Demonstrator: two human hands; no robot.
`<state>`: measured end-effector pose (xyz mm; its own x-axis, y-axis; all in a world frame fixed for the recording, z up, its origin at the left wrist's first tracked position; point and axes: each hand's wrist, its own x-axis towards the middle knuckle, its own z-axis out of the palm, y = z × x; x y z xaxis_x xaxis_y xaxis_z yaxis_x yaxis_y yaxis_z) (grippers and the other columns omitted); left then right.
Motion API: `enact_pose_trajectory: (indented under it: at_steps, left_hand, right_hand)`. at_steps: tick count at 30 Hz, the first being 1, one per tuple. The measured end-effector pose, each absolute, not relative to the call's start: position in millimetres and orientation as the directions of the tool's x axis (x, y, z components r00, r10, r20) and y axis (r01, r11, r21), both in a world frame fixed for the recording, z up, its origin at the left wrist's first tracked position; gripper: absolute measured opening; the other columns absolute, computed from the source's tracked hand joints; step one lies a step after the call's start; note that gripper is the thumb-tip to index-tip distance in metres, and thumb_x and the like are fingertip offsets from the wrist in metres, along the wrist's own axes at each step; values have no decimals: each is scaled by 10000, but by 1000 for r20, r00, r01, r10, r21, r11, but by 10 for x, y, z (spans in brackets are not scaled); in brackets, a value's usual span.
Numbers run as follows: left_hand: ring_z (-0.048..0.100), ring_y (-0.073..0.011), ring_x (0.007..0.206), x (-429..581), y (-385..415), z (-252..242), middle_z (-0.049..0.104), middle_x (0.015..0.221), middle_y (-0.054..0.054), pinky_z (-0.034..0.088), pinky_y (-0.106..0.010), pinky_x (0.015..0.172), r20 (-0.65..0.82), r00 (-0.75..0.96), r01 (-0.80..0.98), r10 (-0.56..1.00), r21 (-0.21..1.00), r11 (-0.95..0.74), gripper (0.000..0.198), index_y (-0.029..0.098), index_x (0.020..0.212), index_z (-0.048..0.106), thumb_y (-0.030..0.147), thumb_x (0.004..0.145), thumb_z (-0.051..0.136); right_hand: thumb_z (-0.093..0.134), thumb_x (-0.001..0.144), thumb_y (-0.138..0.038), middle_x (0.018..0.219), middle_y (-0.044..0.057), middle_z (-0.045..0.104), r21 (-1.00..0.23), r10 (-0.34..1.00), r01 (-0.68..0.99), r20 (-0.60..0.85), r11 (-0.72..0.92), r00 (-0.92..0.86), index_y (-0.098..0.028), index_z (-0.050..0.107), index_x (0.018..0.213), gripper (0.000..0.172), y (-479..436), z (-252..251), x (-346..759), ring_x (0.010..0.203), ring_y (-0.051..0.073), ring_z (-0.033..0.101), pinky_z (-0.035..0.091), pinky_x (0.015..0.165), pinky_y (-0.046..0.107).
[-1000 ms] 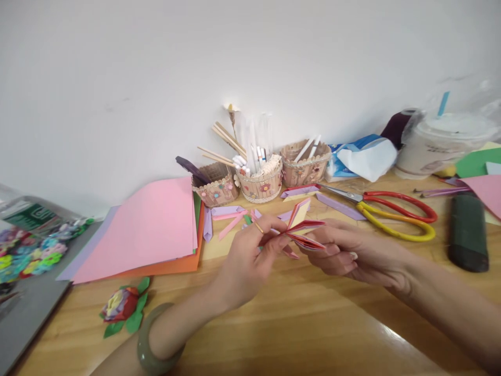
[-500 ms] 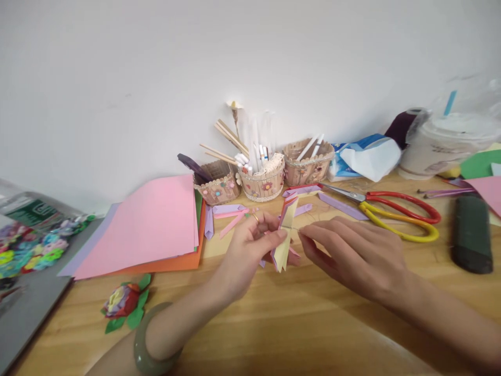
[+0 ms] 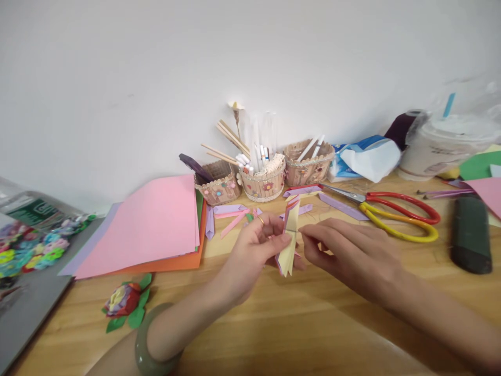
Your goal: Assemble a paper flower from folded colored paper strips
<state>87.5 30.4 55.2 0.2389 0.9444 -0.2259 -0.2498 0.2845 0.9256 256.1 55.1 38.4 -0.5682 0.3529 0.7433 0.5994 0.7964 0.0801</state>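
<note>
Place: we are sitting at a home craft desk [image 3: 297,334].
Evidence: coloured paper sheets [image 3: 152,224], popsicle-stick pen holders [image 3: 263,180], and scissors [image 3: 395,214] are lying before us against a plain wall.

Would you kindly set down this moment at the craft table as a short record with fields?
Left hand: left hand pinches the folded paper bundle, held upright
Right hand: right hand, fingertips at the bundle's right edge
Surface: wooden table
Behind the hands: three stick baskets with pens and sticks
Right side: scissors with red and yellow handles, lidded cup
Left side: pink paper stack, paper flower
Wrist: green bangle on the left arm
</note>
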Motion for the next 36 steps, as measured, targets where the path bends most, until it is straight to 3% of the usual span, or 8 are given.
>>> enact_pose_trajectory:
  at_steps: [4, 7, 9, 12, 14, 21, 29, 36]
  left_hand:
    - [596, -100, 575, 872, 327, 520, 585, 703, 24, 434, -186, 487, -142, 223, -225, 964, 955, 193, 154, 177, 779, 519, 264, 737, 638]
    - [602, -100, 558, 865, 348, 488, 595, 691, 29, 454, -203, 514, -91, 227, -190, 970, 972, 136, 141, 182, 784, 523, 266, 752, 631]
    - [610, -101, 559, 858, 360, 473, 614, 713, 23, 466, -216, 543, -59, 255, -172, 965, 979, 106, 139, 184, 792, 533, 274, 755, 632]
    - [612, -100, 554, 847, 377, 457, 626, 718, 19, 461, -214, 541, -8, 300, -172, 954, 983, 63, 158, 183, 782, 551, 286, 733, 660]
    - [621, -105, 561, 840, 389, 446, 625, 693, 23, 457, -208, 530, 22, 314, -194, 949, 980, 42, 173, 181, 772, 551, 287, 719, 677]
    - [636, -112, 551, 825, 416, 426, 613, 661, 32, 435, -184, 475, -14, 290, -202, 957, 977, 75, 203, 178, 794, 521, 297, 727, 671]
    - [633, -129, 573, 813, 402, 422, 622, 634, 3, 430, -213, 520, -62, 367, -106, 928, 988, 108, 177, 165, 842, 516, 274, 762, 630]
    - [633, -141, 547, 823, 413, 434, 589, 652, 4, 398, -200, 451, -127, 382, -80, 916, 982, 169, 304, 153, 907, 542, 338, 704, 673]
  right_hand:
    - [488, 774, -120, 517, -29, 559, -472, 679, 506, 621, 722, -391, -176, 571, 686, 134, 508, 474, 2458, 422, 66, 459, 349, 400, 184]
    - [488, 749, -178, 475, -44, 483, -870, 887, 316, 243, 378, -393, -177, 556, 598, 165, 520, 585, 2443, 404, 60, 384, 277, 361, 177]
    - [499, 724, -232, 435, -65, 381, -983, 892, 173, -27, 58, -451, -175, 514, 536, 198, 555, 620, 2463, 366, 46, 263, 185, 331, 177]
    - [514, 685, -277, 432, -91, 281, -935, 731, 27, -294, -353, -616, -174, 476, 495, 219, 612, 605, 2499, 355, 31, 120, 79, 317, 179]
    - [518, 669, -262, 435, -81, 319, -906, 688, -22, -305, -423, -658, -168, 496, 497, 197, 627, 584, 2511, 350, 29, 132, 77, 321, 182]
    - [577, 707, -248, 481, -42, 461, -992, 874, 120, -17, 47, -485, -174, 624, 583, 152, 579, 616, 2517, 418, 61, 324, 208, 356, 192]
    - [509, 722, -187, 486, -42, 452, -983, 805, 180, -133, -33, -579, -175, 613, 575, 180, 648, 572, 2568, 422, 60, 297, 219, 370, 194]
    - [521, 716, -185, 525, -23, 550, -964, 811, 165, 76, 209, -580, -198, 603, 556, 180, 684, 518, 2561, 498, 108, 481, 379, 446, 226]
